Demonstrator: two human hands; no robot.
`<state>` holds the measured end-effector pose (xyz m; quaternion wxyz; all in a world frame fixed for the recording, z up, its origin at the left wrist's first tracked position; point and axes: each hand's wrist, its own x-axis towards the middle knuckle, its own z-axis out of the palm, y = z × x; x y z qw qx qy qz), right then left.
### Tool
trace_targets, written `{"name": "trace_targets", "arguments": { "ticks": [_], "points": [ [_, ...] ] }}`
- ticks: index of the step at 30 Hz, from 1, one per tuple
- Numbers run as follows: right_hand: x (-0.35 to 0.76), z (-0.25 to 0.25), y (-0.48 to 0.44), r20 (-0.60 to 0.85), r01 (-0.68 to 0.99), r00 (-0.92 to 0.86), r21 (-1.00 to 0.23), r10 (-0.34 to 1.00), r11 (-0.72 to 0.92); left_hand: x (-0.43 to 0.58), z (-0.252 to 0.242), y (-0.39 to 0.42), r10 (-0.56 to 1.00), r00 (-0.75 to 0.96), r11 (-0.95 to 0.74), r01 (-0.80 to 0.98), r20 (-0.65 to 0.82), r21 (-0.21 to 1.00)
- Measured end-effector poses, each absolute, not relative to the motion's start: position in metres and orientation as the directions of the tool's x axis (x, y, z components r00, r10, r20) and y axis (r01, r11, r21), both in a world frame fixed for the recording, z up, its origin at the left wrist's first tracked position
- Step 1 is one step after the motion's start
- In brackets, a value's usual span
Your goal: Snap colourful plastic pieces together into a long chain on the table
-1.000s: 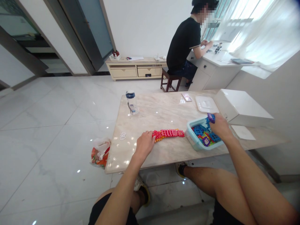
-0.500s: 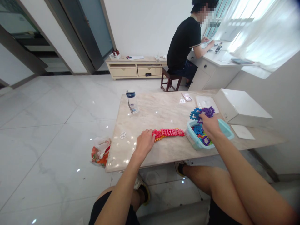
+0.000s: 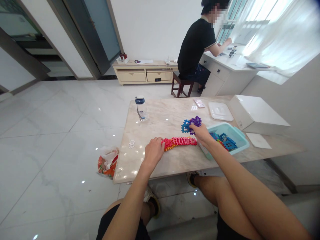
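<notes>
My left hand [image 3: 154,150] is closed on the left end of a row of red interlocking plastic building pieces [image 3: 183,141], which lies on the marble-patterned table. Orange pieces [image 3: 170,147] show along the row's lower edge. Over the table, my right hand [image 3: 202,133] pinches several purple pieces [image 3: 196,122] together with blue ones [image 3: 185,126]. They hang just above the right part of the red row. Beneath my right wrist stands a light-blue plastic bin [image 3: 241,140], partly hidden by my arm, with loose blue, red and other coloured pieces [image 3: 228,141] inside.
A clear bottle with a dark lid [image 3: 141,110] stands at the table's back left. White pieces [image 3: 131,144] lie at left. A phone [image 3: 199,103], white lid [image 3: 220,111] and white box [image 3: 260,113] are farther right. A person [image 3: 196,46] sits at a desk beyond.
My right hand has moved left from above the bin, carrying the purple and blue pieces over the table. My left hand stays on the red row. The other person's hand has risen.
</notes>
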<state>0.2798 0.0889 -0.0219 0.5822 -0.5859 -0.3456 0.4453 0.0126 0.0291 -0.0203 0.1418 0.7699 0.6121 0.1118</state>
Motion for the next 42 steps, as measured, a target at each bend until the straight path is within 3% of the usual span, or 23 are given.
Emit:
{"name": "trace_targets", "arguments": {
  "ticks": [11,17,21,24,27,29,32,37,42],
  "points": [
    [0.235,-0.048,0.101,-0.236,0.056,0.166,-0.967,0.957,-0.249,-0.006,-0.022,0.030,0.987,0.158,-0.157,0.933,0.024,0.325],
    [0.212,-0.049,0.100,-0.251,0.141,0.026,-0.957,0.968,-0.252,-0.010,-0.020,0.028,0.988,0.153,-0.146,0.941,0.002,0.306],
    [0.199,-0.046,0.098,-0.305,0.128,-0.024,-0.946,0.952,-0.299,-0.010,-0.022,0.026,0.988,0.151,-0.132,0.942,-0.038,0.310],
    [0.190,-0.042,0.095,-0.351,0.064,-0.087,-0.936,0.932,-0.347,-0.009,-0.028,0.029,0.990,0.126,-0.082,0.889,-0.070,0.450],
    [0.182,-0.034,0.092,-0.403,-0.116,-0.224,-0.893,0.887,-0.435,-0.007,-0.034,0.039,0.989,0.115,-0.013,0.691,-0.092,0.722],
    [0.180,-0.029,0.090,-0.408,-0.215,-0.312,-0.850,0.858,-0.482,-0.006,-0.036,0.046,0.994,0.090,0.002,0.561,-0.063,0.828],
    [0.180,-0.021,0.087,-0.393,-0.262,-0.360,-0.828,0.846,-0.496,-0.006,-0.038,0.053,1.000,0.010,0.016,0.436,-0.023,0.900],
    [0.190,-0.014,0.084,-0.403,-0.259,-0.385,-0.816,0.830,-0.517,-0.003,-0.041,0.054,0.997,-0.016,0.077,0.226,-0.075,0.971],
    [0.201,-0.020,0.081,-0.354,-0.220,-0.307,-0.876,0.883,-0.428,0.008,-0.041,0.055,0.997,-0.023,0.082,0.204,-0.079,0.976]
  ]
}}
